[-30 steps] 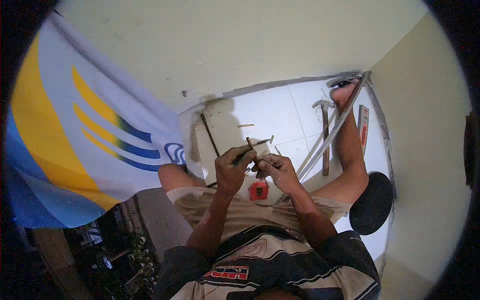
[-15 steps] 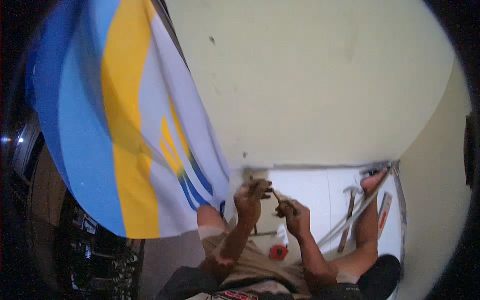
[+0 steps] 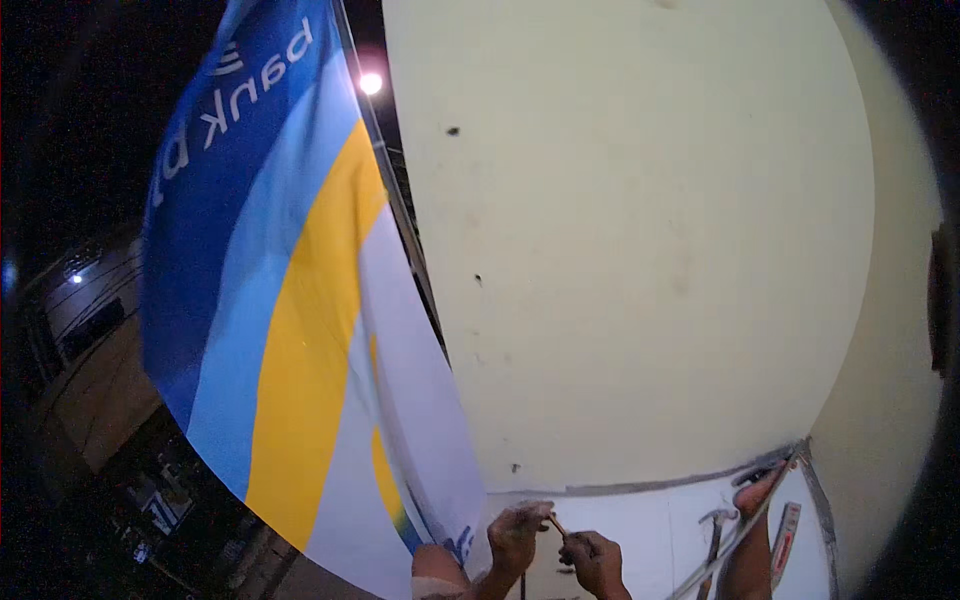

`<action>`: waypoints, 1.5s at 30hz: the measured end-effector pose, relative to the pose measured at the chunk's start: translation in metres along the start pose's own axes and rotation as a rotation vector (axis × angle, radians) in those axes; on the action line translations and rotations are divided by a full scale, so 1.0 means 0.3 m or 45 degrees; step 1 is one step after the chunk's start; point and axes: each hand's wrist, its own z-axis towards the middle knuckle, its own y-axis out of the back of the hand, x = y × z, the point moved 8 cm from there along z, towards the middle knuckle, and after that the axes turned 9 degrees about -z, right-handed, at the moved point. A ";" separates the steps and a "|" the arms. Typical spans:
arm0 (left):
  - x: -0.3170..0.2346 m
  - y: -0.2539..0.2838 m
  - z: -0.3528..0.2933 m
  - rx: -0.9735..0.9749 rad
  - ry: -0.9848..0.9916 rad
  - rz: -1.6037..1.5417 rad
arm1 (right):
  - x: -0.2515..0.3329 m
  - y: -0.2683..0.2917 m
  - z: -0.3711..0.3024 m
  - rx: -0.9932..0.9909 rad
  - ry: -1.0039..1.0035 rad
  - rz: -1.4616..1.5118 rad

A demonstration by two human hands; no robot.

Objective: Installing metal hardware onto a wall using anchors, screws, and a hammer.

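Note:
My left hand (image 3: 515, 535) is at the bottom middle, its fingers closed at the upper end of a thin tan stick (image 3: 557, 523). My right hand (image 3: 597, 563), a little lower and to the right, grips the other end. The stick slants between the two hands, in front of the base of the wall; its exact kind is too small to tell. Both hands look smudged with dirt. The lower picture edge cuts off my right forearm.
A pale wall (image 3: 640, 250) with small dark holes rises ahead. On the left hangs a blue, yellow and white banner (image 3: 300, 380). On the white floor (image 3: 640, 530) to the right lie a hammer (image 3: 714, 540), a grey tube (image 3: 728, 548) and a flat grey bar (image 3: 786, 545), near my bare foot (image 3: 757, 492).
The view has tilted up, so hands, floor and tools sit lower in the picture. The red round thing in my lap has left the view. Both hands still hold the stick.

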 end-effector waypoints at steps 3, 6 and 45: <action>-0.001 0.025 0.000 -0.173 0.121 0.431 | -0.009 -0.003 0.015 -0.008 0.091 -0.257; 0.036 0.050 0.016 -0.109 0.142 0.474 | -0.021 -0.004 0.042 0.002 0.211 -0.357; -0.094 0.004 0.128 -0.253 0.202 0.245 | 0.124 -0.138 0.068 -0.160 0.163 0.163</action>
